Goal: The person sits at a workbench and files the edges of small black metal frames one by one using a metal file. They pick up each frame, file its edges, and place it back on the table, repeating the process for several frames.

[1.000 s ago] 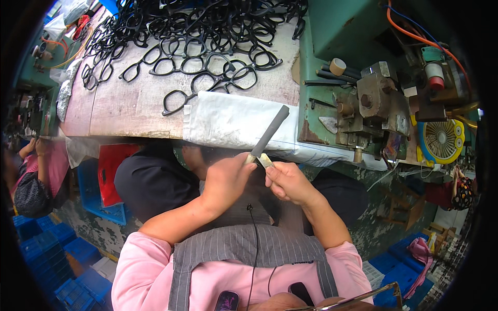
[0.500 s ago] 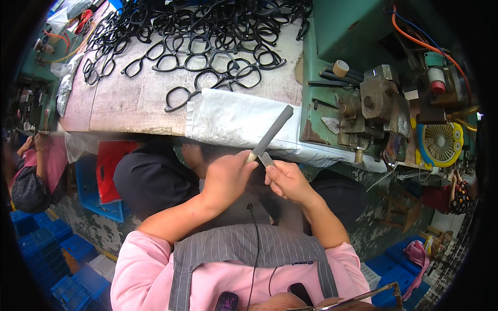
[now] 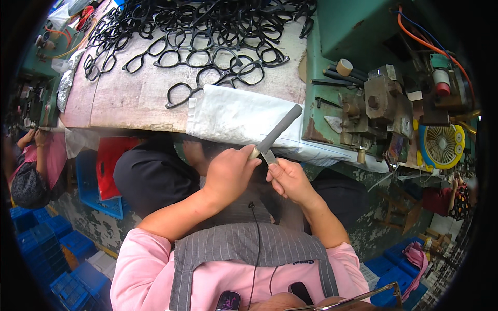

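Rod (image 3: 280,126) ahead and right of left grip (image 3: 228,175)

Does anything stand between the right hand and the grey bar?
Only the flat piece the right hand holds, jutting toward the bar near the left hand; whether it touches is unclear. Nothing else visible does.

Heaped with black eyeglass frames (image 3: 202,15) across the far part of the worn, pale surface (image 3: 137,101); draped with white cloth (image 3: 236,115) at the near right edge.

Patchy dk flr (image 3: 111,225), pale worktable (image 3: 132,103), blue crates (image 3: 44,246) btm L, wooden furn. (image 3: 398,213) R side.
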`<state>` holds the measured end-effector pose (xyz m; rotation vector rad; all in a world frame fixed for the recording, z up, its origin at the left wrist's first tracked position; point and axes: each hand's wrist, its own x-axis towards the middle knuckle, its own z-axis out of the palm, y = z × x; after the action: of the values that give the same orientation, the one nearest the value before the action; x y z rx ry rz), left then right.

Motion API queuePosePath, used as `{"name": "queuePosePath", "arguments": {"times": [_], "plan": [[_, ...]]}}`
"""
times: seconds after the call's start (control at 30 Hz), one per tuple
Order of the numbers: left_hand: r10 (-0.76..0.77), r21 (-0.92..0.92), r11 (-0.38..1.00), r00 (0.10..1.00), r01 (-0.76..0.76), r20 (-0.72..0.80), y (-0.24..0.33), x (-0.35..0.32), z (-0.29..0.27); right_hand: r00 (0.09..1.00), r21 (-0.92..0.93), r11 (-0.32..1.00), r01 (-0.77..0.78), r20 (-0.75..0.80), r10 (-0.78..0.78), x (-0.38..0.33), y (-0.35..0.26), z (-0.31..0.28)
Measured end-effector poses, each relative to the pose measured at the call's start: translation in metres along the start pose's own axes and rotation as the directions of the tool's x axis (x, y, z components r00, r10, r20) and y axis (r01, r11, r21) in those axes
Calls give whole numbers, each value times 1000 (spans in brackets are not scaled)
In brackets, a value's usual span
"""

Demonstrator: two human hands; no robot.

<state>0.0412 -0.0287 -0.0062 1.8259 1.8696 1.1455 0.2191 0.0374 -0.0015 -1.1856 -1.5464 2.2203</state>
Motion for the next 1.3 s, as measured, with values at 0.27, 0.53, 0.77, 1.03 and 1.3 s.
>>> {"name": "queuePosePath", "arguments": {"times": [0.27, 0.53, 0.77, 1.03, 1.3], "plan": [[-201, -201, 953, 969, 227, 142, 0, 2, -6, 997, 70, 994, -78, 23, 77, -2, -3, -4], [-226, -188, 949, 961, 254, 158, 1, -4, -1, 994, 111, 991, -70, 86, 61, -3, -6, -4], [-298, -289, 904, 949, 314, 99, 2, -1, -1, 998, -20, 999, -27, 53, 28, -3, -9, -5], [-273, -196, 936, 954, 293, 123, 5, 1, -7, 998, -18, 1000, 2, 66, 0, -2, -4, -6], [-173, -238, 950, 976, 200, 129, 4, -1, -6, 997, -166, 985, 43, 72, -31, -4, -8, -4]]}}
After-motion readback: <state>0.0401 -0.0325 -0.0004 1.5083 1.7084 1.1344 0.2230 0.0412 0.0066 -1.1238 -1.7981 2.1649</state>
